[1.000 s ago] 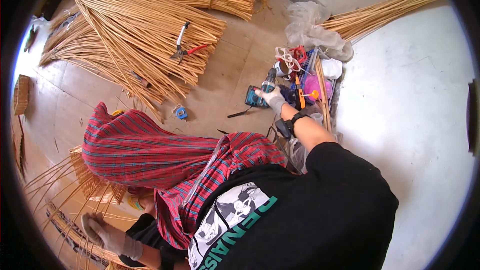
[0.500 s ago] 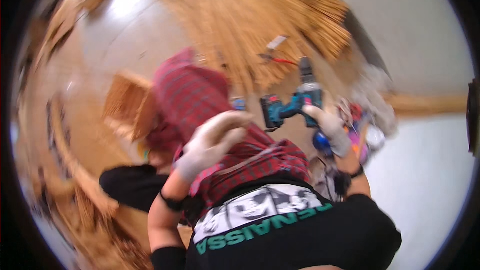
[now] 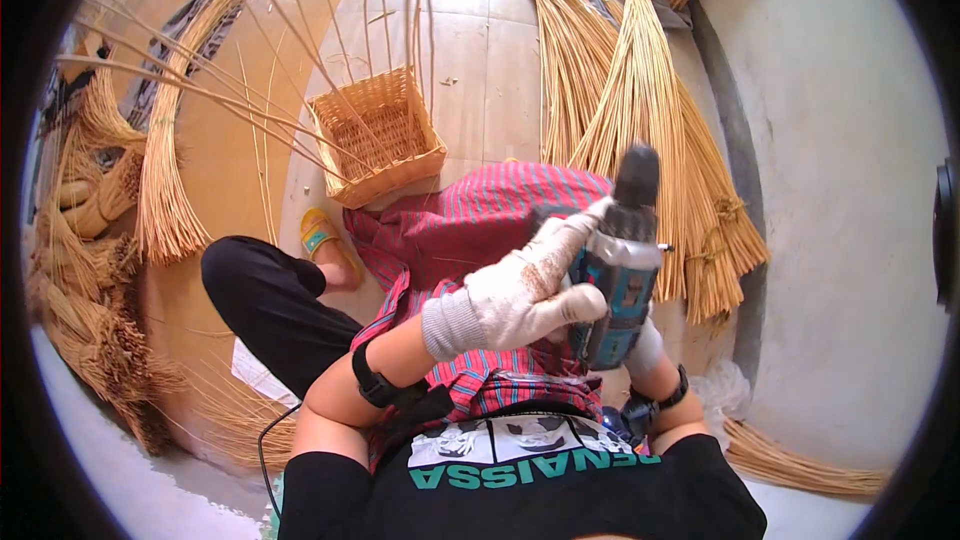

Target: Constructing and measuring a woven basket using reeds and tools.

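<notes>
A cordless drill (image 3: pixel 618 290) is held up off the floor between both gloved hands, between three and four o'clock from the middle of the view, its chuck (image 3: pixel 637 178) pointing close to twelve. The right hand (image 3: pixel 648 348) sits behind the tool's back end; its grip appears to be grasping the drill, though its fingers are hidden. The left hand (image 3: pixel 510 295) lies along the drill's nine o'clock side, fingers stretched toward the chuck and thumb across the casing; whether that grip is clasped or merely steadying I cannot tell.

The step in hand looks like handling and settling the drill. As I judge it, the next move calls for a secure hold on the handle, with glove cloth clear of the chuck before it spins. It also needs care around the plaid cloth (image 3: pixel 440 240) over the lap, just beyond the hands.

Between ten and eleven o'clock, a wicker basket (image 3: pixel 412 178) lies on the floor, mouth facing up, with long unwoven rods (image 3: pixel 180 82) fanning from it. Cane bundles (image 3: pixel 640 90) lie at two o'clock, apart from both hands.
</notes>
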Demonstrator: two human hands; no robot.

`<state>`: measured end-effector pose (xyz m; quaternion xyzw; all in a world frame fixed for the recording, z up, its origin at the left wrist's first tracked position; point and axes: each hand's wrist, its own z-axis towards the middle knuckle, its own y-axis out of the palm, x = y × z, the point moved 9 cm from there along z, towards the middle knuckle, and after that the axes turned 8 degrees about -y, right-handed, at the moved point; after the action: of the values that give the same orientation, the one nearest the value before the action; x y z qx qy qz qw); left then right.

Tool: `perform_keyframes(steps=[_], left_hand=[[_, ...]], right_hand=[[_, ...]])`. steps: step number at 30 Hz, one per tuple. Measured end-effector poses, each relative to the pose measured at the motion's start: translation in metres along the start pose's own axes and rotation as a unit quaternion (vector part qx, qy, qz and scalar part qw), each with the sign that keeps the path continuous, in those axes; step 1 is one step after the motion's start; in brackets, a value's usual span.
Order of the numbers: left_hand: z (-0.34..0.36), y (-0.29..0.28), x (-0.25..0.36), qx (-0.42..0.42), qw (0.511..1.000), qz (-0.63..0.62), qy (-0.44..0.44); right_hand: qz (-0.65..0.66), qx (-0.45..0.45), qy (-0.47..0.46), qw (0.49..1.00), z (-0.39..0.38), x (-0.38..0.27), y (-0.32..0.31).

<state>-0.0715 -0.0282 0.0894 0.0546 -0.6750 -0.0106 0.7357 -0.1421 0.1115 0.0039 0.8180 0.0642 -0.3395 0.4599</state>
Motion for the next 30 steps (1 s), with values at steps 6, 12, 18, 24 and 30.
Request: perform_keyframes(steps=[6, 12, 18, 24, 30], left_hand=[[0.006, -0.171, -0.139, 0.291, 0.934, 0.067, -0.196], [0.0, -0.242, -0.28, 0.228, 0.788, 0.378, -0.428], [-0.012, -0.268, -0.343, 0.255, 0.782, 0.371, -0.43], [-0.061, -0.236, -0.359, 0.249, 0.778, 0.337, -0.469], [-0.045, -0.216, -0.336, 0.259, 0.828, 0.29, -0.404]], right_hand=[[-0.443, -0.122, -0.29, 0.84, 0.078, -0.001, 0.029], [-0.471, 0.063, 0.012, 0.88, 0.14, 0.024, -0.04], [-0.583, -0.098, 0.066, 0.804, 0.198, 0.028, 0.016], [-0.747, -0.156, 0.011, 0.646, 0.195, 0.036, 0.064], [-0.802, -0.198, 0.093, 0.555, 0.198, 0.062, 0.026]])
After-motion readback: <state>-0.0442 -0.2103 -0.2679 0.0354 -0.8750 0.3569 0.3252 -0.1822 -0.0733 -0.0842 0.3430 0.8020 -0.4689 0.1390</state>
